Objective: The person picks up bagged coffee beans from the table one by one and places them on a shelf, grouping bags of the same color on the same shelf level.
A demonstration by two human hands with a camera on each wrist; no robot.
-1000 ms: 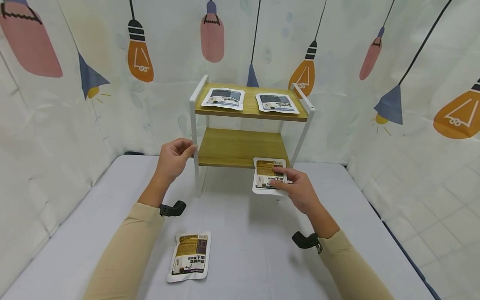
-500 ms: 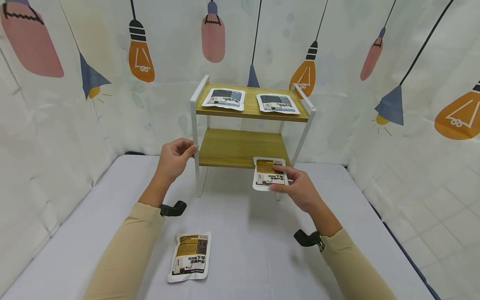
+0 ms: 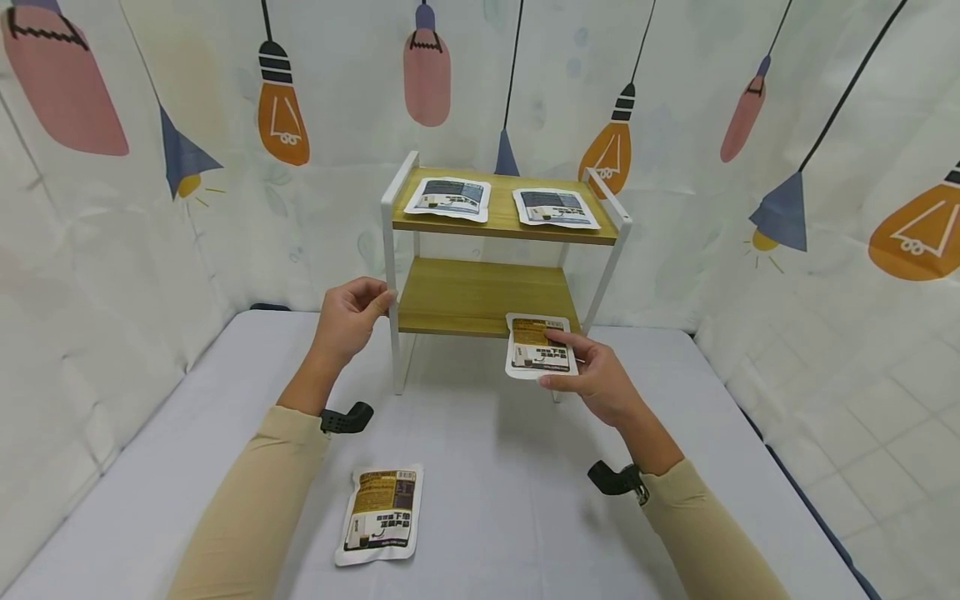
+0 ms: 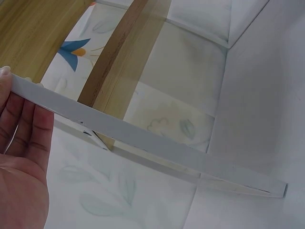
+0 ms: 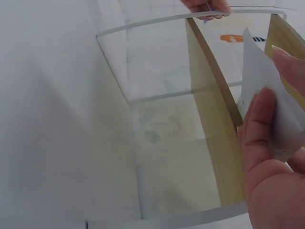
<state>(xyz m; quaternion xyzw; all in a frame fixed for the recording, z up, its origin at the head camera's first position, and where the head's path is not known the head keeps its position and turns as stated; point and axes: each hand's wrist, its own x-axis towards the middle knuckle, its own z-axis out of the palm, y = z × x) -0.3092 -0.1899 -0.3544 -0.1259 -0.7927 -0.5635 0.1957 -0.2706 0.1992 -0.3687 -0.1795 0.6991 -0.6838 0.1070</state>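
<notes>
Right hand [image 3: 598,385] pinches a pouch [image 3: 531,343], best kept level over the lower shelf [image 3: 480,292], while the left hand [image 3: 345,318] apparently clamps a rack post [image 4: 143,131].

Your left hand [image 4: 21,183] gripped a white post [image 4: 143,133], the tip of your thumb [image 4: 4,86] at one side and your other fingers [image 4: 40,131] curled beneath. The post slanted from the left edge to the lower right, a second white bar [image 4: 157,165] running close by. One wooden board [image 4: 133,43], its edge a darker brown, reached the post; another board [image 4: 33,33] filled the upper left corner. Between them, a blue print with an orange centre [image 4: 70,58] showed on the pale backdrop [image 4: 183,71]. At right lay the whitish table [image 4: 267,105].
</notes>
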